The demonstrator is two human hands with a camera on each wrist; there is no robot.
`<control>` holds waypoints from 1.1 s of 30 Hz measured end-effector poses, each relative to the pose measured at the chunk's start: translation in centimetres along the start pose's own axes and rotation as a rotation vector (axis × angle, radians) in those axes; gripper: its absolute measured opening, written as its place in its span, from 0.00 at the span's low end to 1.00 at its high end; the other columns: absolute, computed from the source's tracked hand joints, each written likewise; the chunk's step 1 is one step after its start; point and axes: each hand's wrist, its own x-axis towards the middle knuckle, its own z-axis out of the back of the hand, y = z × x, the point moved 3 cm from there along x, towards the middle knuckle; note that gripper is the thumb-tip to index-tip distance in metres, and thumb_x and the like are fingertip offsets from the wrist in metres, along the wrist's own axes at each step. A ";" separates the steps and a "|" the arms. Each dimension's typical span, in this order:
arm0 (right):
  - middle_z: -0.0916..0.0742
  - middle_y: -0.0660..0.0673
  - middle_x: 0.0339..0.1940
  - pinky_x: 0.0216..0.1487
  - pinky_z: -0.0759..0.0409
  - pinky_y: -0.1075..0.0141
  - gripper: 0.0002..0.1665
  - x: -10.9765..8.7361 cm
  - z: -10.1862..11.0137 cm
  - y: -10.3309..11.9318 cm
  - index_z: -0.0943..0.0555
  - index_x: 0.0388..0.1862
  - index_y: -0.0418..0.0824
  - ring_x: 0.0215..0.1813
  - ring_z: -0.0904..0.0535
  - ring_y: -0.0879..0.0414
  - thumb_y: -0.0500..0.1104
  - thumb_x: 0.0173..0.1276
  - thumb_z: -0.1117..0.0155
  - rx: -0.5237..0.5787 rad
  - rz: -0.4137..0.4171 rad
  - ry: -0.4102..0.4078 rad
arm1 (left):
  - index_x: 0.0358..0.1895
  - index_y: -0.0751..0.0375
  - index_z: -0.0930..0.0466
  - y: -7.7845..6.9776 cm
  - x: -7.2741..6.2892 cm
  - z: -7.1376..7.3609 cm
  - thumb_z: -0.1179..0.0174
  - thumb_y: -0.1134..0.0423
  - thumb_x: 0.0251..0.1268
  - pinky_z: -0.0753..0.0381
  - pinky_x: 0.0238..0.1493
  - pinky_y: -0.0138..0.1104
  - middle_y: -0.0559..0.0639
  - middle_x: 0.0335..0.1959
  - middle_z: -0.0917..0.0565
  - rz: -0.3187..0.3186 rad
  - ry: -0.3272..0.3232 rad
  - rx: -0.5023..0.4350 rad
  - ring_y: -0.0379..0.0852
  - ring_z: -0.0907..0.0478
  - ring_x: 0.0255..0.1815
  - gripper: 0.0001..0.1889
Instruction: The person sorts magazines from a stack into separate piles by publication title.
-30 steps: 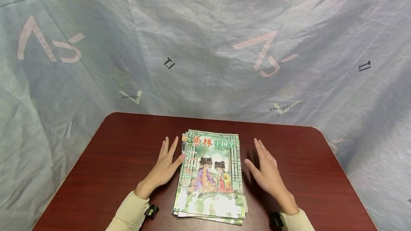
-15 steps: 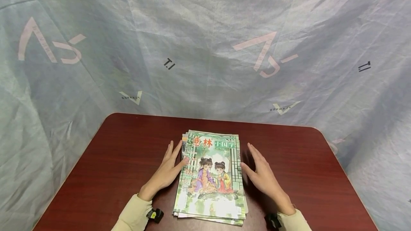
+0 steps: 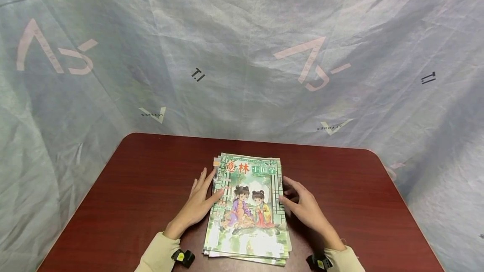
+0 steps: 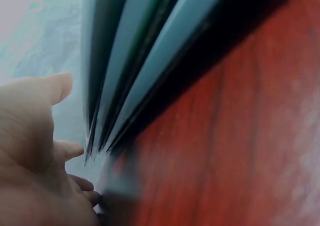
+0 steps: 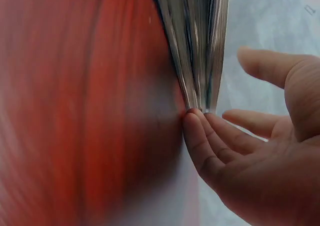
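Note:
A stack of magazines lies on the table, the top one a green cover with two cartoon children; lower ones poke out unevenly at the edges. At its left side is my left hand, fingers extended along the edge and thumb over the cover's margin. The left wrist view shows the spines beside that hand's spread thumb and fingers. On the other side, my right hand has its fingertips against the page edges, thumb apart from them in the right wrist view. Whether the left fingertips touch the stack is unclear.
The dark red wooden table extends to both sides of the stack. Behind it hangs a grey printed cloth, which also runs down both sides. Each wrist wears a black strap, like this one, below a pale sleeve.
Both hands have moved inward to the stack's sides, the right one further. Its fingers have bent in to the right edge. The magazines have stayed in place.

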 end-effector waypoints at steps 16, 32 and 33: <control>0.15 0.40 0.56 0.48 0.15 0.65 0.38 0.1 -0.6 -0.6 0.20 0.75 0.27 0.51 0.17 0.51 0.38 0.71 0.18 0.022 -0.070 0.003 | 0.92 0.57 0.45 -0.7 -0.3 -0.1 0.36 0.43 0.83 0.72 0.85 0.69 0.74 0.90 0.54 -0.124 -0.013 0.036 0.75 0.62 0.91 0.46; 0.14 0.40 0.54 0.49 0.15 0.65 0.38 -0.1 -0.6 -0.2 0.20 0.77 0.33 0.51 0.16 0.49 0.38 0.71 0.17 0.025 -0.052 -0.036 | 0.89 0.64 0.40 -2.2 -0.4 0.8 0.28 0.50 0.77 0.69 0.84 0.73 0.80 0.88 0.51 -0.188 -0.015 0.018 0.81 0.59 0.89 0.47; 0.14 0.39 0.54 0.50 0.15 0.64 0.38 -0.1 -0.6 -0.2 0.20 0.77 0.33 0.52 0.15 0.49 0.37 0.70 0.17 0.029 -0.053 -0.038 | 0.89 0.64 0.40 -2.2 -0.4 0.8 0.28 0.50 0.77 0.69 0.83 0.73 0.80 0.88 0.51 -0.193 -0.016 0.016 0.81 0.59 0.89 0.47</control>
